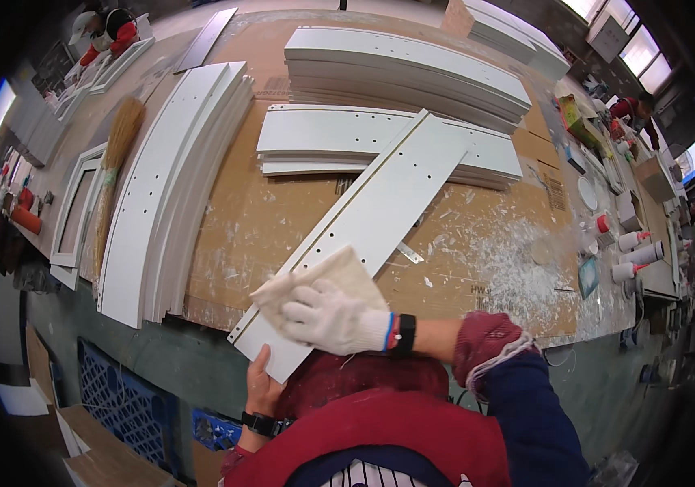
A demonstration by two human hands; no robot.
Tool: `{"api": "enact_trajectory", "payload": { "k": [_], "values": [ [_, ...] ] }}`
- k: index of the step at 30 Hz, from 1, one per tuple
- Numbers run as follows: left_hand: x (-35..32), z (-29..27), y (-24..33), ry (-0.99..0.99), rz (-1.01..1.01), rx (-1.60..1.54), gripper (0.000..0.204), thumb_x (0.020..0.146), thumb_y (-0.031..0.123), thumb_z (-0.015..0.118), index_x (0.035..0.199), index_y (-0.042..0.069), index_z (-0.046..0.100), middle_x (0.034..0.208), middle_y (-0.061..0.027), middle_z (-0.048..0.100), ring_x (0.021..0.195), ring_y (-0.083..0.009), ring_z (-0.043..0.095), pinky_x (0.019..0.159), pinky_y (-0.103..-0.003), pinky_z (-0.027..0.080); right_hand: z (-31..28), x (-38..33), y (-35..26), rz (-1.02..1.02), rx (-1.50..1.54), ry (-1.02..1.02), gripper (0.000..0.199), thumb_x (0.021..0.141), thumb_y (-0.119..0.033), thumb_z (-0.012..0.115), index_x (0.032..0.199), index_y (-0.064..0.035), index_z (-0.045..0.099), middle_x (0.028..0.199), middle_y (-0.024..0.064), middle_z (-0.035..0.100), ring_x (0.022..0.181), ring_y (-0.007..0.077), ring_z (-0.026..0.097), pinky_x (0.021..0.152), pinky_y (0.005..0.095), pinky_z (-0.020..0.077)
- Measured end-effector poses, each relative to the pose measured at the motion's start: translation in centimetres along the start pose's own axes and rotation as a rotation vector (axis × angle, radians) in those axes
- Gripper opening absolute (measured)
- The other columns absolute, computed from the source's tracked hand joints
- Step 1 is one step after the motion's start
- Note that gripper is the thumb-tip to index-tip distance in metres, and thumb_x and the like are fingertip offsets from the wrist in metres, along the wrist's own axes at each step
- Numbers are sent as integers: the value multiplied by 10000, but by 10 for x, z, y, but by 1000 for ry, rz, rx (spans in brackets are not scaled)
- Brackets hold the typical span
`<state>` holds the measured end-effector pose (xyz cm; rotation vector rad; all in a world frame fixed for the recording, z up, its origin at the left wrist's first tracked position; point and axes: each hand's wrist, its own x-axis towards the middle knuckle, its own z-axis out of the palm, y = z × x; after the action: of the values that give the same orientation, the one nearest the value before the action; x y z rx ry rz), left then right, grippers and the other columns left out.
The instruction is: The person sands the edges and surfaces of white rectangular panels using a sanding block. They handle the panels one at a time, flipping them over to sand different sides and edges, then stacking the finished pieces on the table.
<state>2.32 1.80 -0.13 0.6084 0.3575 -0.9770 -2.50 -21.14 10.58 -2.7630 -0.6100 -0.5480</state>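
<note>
A long white board (380, 207) with a row of small holes lies slantwise before me, its far end resting over a short stack of white boards (315, 134). My right hand (335, 316), in a white knitted glove, presses a cream cloth (346, 272) onto the near part of the board. The cloth is bunched under the fingers and spreads out beyond them. Bare and ungloved, my left hand (262, 385) grips the near end of the board at its lower edge; some of its fingers are hidden beneath. A metal ruler-like strip (409, 252) shows from under the board.
White boards are stacked at the back (404, 53) and on the left (153, 187), beside a straw brush (123, 134). White flakes (518, 268) litter the cardboard (234, 227). Bottles (640, 256) stand at right. Two people work farther off, left (108, 36) and right (636, 109).
</note>
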Motion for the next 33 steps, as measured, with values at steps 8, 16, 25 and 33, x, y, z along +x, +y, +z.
{"api": "enact_trajectory", "payload": {
  "k": [8, 16, 25, 33],
  "values": [
    [-8, -10, 3, 79, 42, 29, 470, 934, 208, 520, 1327, -3, 370, 1257, -148, 523, 1144, -302, 533, 981, -453, 434, -6, 2, 93, 244, -117, 183, 232, 735, -221, 652, 935, -117, 597, 943, 95, 577, 851, 276, 590, 721, 409, 495],
    [-11, -1, 0, 49, 90, 132, 526, 932, 315, 518, 1338, 16, 367, 1290, -152, 507, 1176, -315, 508, 1007, -475, 407, -72, -91, 289, 833, -699, 232, 232, 865, -203, 533, 1004, -21, 569, 957, 196, 580, 908, 356, 543, 811, 428, 451],
    [-11, -10, 2, 92, 56, 33, 517, 933, 259, 525, 1341, -6, 349, 1281, -150, 504, 1166, -307, 515, 1009, -465, 403, -38, -57, 181, 514, -217, 166, 132, 817, 15, 516, 943, -23, 524, 786, 49, 527, 672, 129, 527, 524, 245, 469],
    [-16, -4, 1, 71, 86, 62, 535, 916, 259, 557, 1344, 9, 358, 1282, -143, 507, 1180, -301, 502, 1010, -457, 401, 23, -19, 69, -17, -586, -5, 180, 894, -169, 515, 981, -19, 564, 803, 40, 509, 550, 108, 461, 423, 256, 392]
  ]
}}
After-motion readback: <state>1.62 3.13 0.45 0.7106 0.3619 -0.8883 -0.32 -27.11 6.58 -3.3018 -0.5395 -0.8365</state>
